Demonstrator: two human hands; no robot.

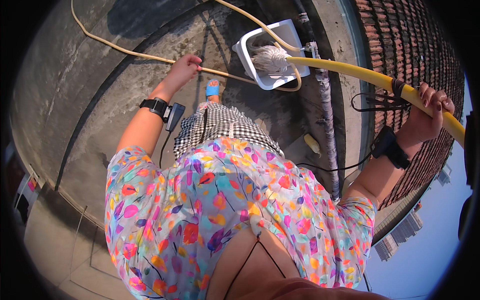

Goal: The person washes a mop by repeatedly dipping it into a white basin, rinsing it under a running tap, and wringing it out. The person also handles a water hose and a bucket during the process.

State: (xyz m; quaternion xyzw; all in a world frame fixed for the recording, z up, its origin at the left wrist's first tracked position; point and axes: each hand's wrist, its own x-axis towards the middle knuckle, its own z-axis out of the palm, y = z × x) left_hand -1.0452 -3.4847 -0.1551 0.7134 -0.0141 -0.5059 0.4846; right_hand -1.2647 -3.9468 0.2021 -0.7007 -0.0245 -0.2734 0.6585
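Note:
My left hand (185, 71) is closed around a thin cream hose (228, 75), which runs past a white plastic basin (252, 66). On the right, my right hand (431, 105) grips the thick yellow handle (348, 70) of a mop. The mop's white string head (270, 58) rests inside the basin. A dark strap (382, 101) is tied around the handle just before my right hand. Another stretch of cream hose (262, 24) crosses the basin to a metal tap fitting (310, 47). The basin's inner floor is partly hidden by the mop head.
A wrapped pipe (327, 108) runs along a concrete ledge (347, 67), with a tiled roof (405, 45) beyond. A small yellowish object (312, 144) lies beside the pipe. The concrete floor (150, 90) has wet patches. My foot in a blue sandal (212, 90) is near the basin.

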